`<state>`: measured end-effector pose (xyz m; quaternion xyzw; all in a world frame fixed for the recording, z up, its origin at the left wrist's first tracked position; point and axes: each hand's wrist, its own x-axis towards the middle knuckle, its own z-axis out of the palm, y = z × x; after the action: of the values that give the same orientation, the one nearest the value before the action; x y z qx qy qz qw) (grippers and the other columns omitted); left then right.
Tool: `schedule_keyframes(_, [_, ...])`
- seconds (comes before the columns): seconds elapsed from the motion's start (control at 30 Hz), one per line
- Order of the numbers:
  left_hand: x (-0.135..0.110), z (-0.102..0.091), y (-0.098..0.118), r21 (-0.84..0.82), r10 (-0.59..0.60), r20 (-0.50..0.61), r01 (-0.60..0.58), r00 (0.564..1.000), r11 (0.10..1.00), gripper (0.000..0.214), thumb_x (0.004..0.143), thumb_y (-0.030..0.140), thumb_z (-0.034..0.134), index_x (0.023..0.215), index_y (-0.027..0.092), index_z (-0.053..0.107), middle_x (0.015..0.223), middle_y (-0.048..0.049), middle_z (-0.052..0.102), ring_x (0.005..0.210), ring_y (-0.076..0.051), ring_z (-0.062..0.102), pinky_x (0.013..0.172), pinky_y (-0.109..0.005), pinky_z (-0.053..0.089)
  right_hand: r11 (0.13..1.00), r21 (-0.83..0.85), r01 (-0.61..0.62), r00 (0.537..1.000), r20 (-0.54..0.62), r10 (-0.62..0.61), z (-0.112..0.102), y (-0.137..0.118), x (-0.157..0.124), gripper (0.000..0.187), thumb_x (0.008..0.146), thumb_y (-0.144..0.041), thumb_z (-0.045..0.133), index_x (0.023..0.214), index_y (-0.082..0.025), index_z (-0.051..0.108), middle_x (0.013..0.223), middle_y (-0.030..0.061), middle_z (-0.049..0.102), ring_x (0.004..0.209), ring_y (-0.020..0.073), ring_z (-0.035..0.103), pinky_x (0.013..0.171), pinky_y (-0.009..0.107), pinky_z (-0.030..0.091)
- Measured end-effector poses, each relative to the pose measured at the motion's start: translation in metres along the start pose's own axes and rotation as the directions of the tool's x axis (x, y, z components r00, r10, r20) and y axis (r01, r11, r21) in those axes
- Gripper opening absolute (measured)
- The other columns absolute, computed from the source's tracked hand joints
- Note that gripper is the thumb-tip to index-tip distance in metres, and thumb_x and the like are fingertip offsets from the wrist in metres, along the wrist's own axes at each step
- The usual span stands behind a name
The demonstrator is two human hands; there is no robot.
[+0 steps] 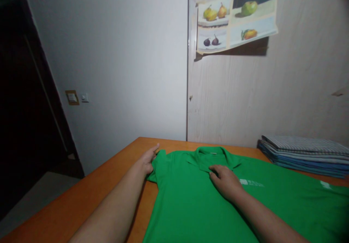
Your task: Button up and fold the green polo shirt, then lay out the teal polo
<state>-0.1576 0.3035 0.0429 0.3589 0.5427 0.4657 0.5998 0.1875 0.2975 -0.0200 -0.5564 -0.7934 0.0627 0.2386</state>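
No text can be read. On the shirt (pixel 188 206), a white logo (pixel 243 182) and lettering (pixel 255 184) right of the right fingers (pixel 216 168) are too blurred, as are a white mark (pixel 325 184) farther right and the neck label (pixel 213 153) beyond them.

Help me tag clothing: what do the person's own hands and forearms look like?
The left hand and right hand are ungloved. Both forearms are bare, no sleeve, watch or bracelet visible on them. Part of the left hand is hidden, so rings cannot be ruled out.
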Motion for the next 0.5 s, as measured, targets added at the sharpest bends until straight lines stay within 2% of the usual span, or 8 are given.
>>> schedule_keyframes(0.1, [-0.007, -0.012, 0.008, -0.168, 0.033, -0.055, -0.041, 0.998, 0.985, 0.057, 0.088, 0.073, 0.043, 0.097, 0.018, 0.06, 0.079, -0.0115, 0.071, 0.077, -0.028, 0.073, 0.074, -0.041, 0.061, 1.0, -0.004, 0.0, 1.0, 0.005, 0.0, 0.0, 0.001, 0.0, 0.04, 0.093, -0.034, 0.048, 0.121, -0.018, 0.071, 0.122, 0.0101, 0.072, 0.114, 0.0268, 0.062, 0.098, 0.036, 0.043])
schedule_keyframes(0.17, [-0.011, -0.024, 0.013, -0.311, 0.075, -0.089, -0.099, 0.993, 0.945, 0.052, 0.091, 0.067, 0.044, 0.099, 0.018, 0.06, 0.077, -0.0115, 0.07, 0.074, -0.027, 0.072, 0.07, -0.04, 0.061, 1.0, -0.008, 0.001, 1.0, 0.008, -0.001, 0.002, 0.002, 0.0, 0.04, 0.093, -0.034, 0.048, 0.121, -0.018, 0.071, 0.122, 0.0097, 0.072, 0.114, 0.0268, 0.062, 0.097, 0.036, 0.043])
schedule_keyframes(0.23, [-0.013, -0.036, 0.017, -0.406, 0.114, -0.215, -0.195, 0.97, 0.893, 0.041, 0.091, 0.058, 0.053, 0.101, 0.019, 0.058, 0.075, -0.0084, 0.068, 0.065, -0.024, 0.069, 0.06, -0.035, 0.059, 1.0, -0.005, 0.006, 1.0, 0.01, -0.006, 0.003, 0.003, 0.001, 0.04, 0.093, -0.034, 0.048, 0.121, -0.019, 0.071, 0.122, 0.0094, 0.072, 0.114, 0.0266, 0.062, 0.098, 0.036, 0.042])
schedule_keyframes(0.3, [-0.013, -0.047, 0.018, -0.407, 0.125, -0.362, -0.277, 0.924, 0.87, 0.029, 0.092, 0.048, 0.057, 0.101, 0.021, 0.055, 0.074, -0.0047, 0.066, 0.054, -0.017, 0.063, 0.048, -0.026, 0.052, 1.0, -0.003, 0.01, 1.0, 0.011, -0.01, 0.003, 0.004, 0.001, 0.04, 0.093, -0.035, 0.048, 0.121, -0.019, 0.071, 0.123, 0.0094, 0.072, 0.114, 0.0266, 0.062, 0.098, 0.036, 0.042])
schedule_keyframes(0.37, [-0.012, -0.056, 0.017, -0.362, 0.113, -0.447, -0.295, 0.887, 0.884, 0.02, 0.096, 0.041, 0.052, 0.096, 0.021, 0.052, 0.073, -0.0021, 0.064, 0.046, -0.011, 0.055, 0.041, -0.018, 0.043, 1.0, -0.001, 0.015, 1.0, 0.011, -0.015, 0.003, 0.004, 0.001, 0.04, 0.093, -0.035, 0.047, 0.121, -0.019, 0.072, 0.123, 0.0098, 0.072, 0.115, 0.0268, 0.063, 0.098, 0.036, 0.042])
schedule_keyframes(0.43, [-0.011, -0.062, 0.013, -0.308, 0.088, -0.477, -0.261, 0.874, 0.915, 0.016, 0.099, 0.031, 0.044, 0.088, 0.021, 0.05, 0.067, -0.0001, 0.06, 0.041, -0.007, 0.048, 0.039, -0.015, 0.037, 1.0, 0.003, 0.02, 1.0, 0.01, -0.02, 0.003, 0.004, 0.001, 0.04, 0.093, -0.035, 0.047, 0.12, -0.019, 0.072, 0.122, 0.0102, 0.072, 0.114, 0.027, 0.063, 0.098, 0.036, 0.043])
schedule_keyframes(0.5, [-0.011, -0.064, 0.004, -0.235, 0.053, -0.495, -0.192, 0.868, 0.953, 0.018, 0.096, 0.02, 0.044, 0.078, 0.019, 0.049, 0.057, 0.002, 0.055, 0.037, -0.006, 0.043, 0.038, -0.014, 0.034, 1.0, 0.005, 0.021, 1.0, 0.008, -0.021, 0.003, 0.004, 0.001, 0.04, 0.093, -0.035, 0.047, 0.12, -0.019, 0.072, 0.122, 0.0101, 0.072, 0.114, 0.0272, 0.063, 0.097, 0.036, 0.043])
